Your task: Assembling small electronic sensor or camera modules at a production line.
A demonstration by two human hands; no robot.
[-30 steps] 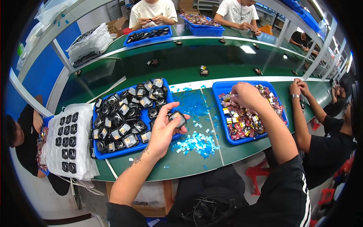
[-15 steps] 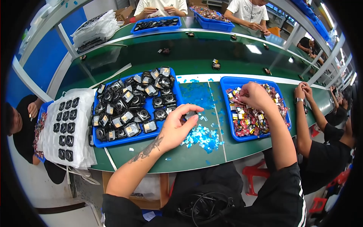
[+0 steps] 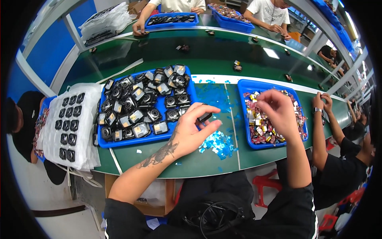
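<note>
My left hand is curled round a small black watch case, which is mostly hidden by the fingers and palm. Left of it, a blue tray carries many black watch cases, some showing a round back and others a pale, square inner side. Above the right-hand blue tray, my right hand hangs with thumb and fingers bent together; anything between the fingertips is too small to make out. That tray is filled with small red, white and yellow parts.
Blue film scraps are strewn on the green bench between the trays. White plastic sheets holding several watch cases lie at the left. A dark green conveyor carries small parts beyond. Other people sit across and on both sides.
My right hand has lifted slightly from the small parts and shifted right. My left hand still holds the watch case, now turned differently. Across the bench, a person's arm has reached out to the conveyor.
</note>
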